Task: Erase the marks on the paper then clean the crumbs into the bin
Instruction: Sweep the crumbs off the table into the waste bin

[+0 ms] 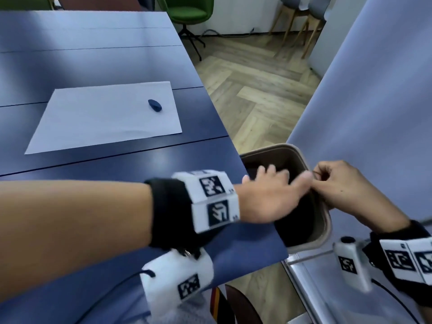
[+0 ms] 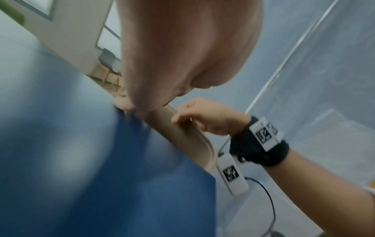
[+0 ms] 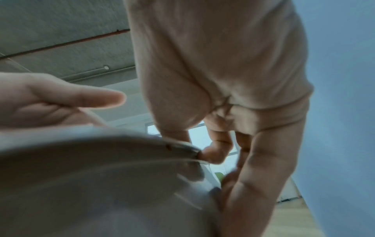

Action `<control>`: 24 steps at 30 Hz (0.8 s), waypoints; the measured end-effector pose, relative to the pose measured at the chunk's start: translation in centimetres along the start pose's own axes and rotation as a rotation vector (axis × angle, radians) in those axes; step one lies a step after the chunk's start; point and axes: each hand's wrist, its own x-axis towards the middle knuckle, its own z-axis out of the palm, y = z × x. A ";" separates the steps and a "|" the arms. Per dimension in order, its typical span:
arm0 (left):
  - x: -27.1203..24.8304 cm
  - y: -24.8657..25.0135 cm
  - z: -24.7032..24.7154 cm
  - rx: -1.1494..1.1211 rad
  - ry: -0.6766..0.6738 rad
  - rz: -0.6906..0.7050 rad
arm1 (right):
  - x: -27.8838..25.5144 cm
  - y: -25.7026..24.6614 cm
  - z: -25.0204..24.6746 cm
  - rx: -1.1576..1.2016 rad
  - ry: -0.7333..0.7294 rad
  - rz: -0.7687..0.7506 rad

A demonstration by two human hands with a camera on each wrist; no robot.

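Observation:
A white sheet of paper lies on the blue table, and a dark blue eraser rests on its right part. No marks or crumbs show on the paper. A beige bin is held against the table's right edge. My right hand pinches the bin's rim on its far side. My left hand reaches past the table edge over the bin's dark opening, fingers straight, holding nothing. In the left wrist view the left palm is above the bin rim.
A pale blue partition stands close on the right of the bin. Wooden floor shows between the table and the partition. A green chair and wooden chair legs stand at the back.

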 end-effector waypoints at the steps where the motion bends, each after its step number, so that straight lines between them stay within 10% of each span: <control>1: -0.2 -0.2 -1.3 -0.047 0.044 0.004 | 0.5 0.7 0.2 0.022 -0.008 0.023; 4: -1.6 -3.4 -5.1 0.130 0.154 -0.053 | 2.4 4.1 1.4 0.060 -0.025 0.129; 9: -3.5 -10.2 -7.1 0.626 -0.087 -0.287 | 5.7 10.4 7.1 0.199 -0.168 0.391; 16: -2.9 -12.1 -6.9 0.705 -0.062 -0.235 | 10.4 22.8 20.0 0.239 -0.270 0.664; 24: -2.4 -13.6 -6.6 0.664 0.030 -0.243 | 8.3 26.0 27.8 0.471 -0.255 0.919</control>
